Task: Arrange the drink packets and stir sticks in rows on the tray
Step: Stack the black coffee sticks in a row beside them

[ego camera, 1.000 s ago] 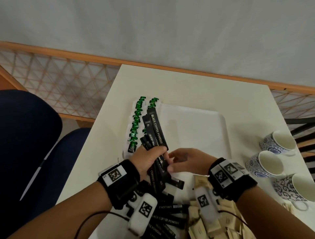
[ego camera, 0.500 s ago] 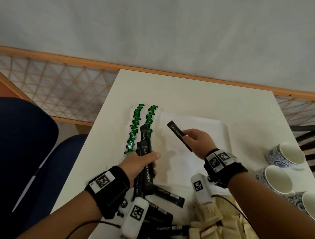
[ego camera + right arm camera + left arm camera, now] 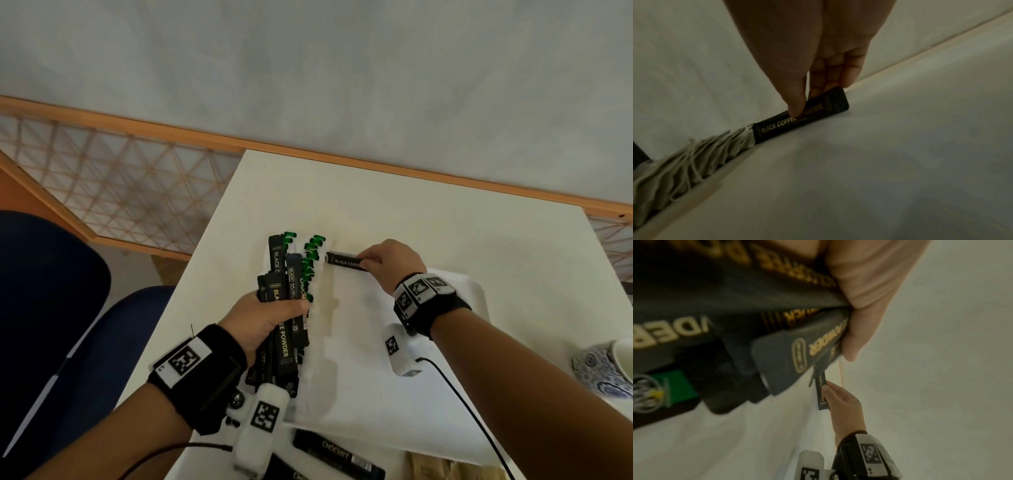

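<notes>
My left hand [image 3: 270, 318] grips a bunch of several black coffee packets [image 3: 286, 308] above the left side of the white tray [image 3: 394, 404]; the same bunch [image 3: 735, 313] fills the left wrist view. My right hand [image 3: 390, 262] pinches a single black coffee packet [image 3: 344, 262] and holds it down at the tray's far edge, lying crosswise. In the right wrist view the thumb and fingers [image 3: 797, 104] pinch that packet [image 3: 797, 120] against the tray, its end touching a row of tea bags [image 3: 694, 155]. Green-tagged tea bags [image 3: 313, 260] lie in rows along the tray's left edge.
More black packets [image 3: 337, 457] and tan packets [image 3: 442, 467] lie on the white table [image 3: 411, 212] near its front edge. A blue-patterned cup [image 3: 606, 370] stands at the right. Blue chairs [image 3: 51, 291] stand left of the table; a wooden rail [image 3: 137, 126] runs behind it.
My right hand took one packet from the bunch and carried it to the tray's far edge, lowering it there. My left hand kept its hold on the bunch.
</notes>
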### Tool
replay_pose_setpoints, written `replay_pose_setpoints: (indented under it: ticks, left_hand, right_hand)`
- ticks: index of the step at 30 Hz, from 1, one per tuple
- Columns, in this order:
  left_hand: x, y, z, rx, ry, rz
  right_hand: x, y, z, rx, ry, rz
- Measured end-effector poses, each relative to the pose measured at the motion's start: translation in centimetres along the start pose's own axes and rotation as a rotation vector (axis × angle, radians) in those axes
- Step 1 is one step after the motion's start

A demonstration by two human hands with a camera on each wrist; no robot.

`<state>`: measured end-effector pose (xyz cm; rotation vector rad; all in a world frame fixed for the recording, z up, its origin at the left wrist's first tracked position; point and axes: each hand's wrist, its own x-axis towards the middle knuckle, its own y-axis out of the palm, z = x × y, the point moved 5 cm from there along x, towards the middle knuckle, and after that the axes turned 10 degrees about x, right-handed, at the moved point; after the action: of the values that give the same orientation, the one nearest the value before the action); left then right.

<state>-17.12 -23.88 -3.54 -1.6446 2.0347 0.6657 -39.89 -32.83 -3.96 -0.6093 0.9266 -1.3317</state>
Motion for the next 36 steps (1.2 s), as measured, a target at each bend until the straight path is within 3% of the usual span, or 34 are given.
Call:
replay_pose_setpoints:
  ticks: [16, 22, 25, 28, 32, 36]
  left_hand:
    - [1.9, 2.1, -0.1, 0.005, 0.038, 0.015]
    - [1.3, 3.4, -0.4, 0.02, 0.109, 0.035]
    - [1.0, 3.6, -0.6, 0.016, 0.1, 0.038]
    - [0.7, 3.4, -0.5, -0.025, -0.003, 0.048]
    - [0.3, 3.7, -0.6, -0.11, -0.068, 0.083]
    - [0.1, 3.8, -1.0, -0.137, -0.021, 0.061]
  right_hand:
    - [-1.2, -0.8, 0.6, 0.129, -0.082, -0.15]
    - [-6.0, 1.7, 4.7, 0.685, -0.068, 0.353]
    - [-6.5, 1.1, 4.5, 0.874, -0.053, 0.278]
    - [-6.6, 0.1, 3.3, 1.153, 0.049, 0.201]
    - [-7.7, -0.4, 3.4, 1.404, 0.098, 0.327]
    - [-8.8, -0.1, 3.6, 1.378, 0.089, 0.438]
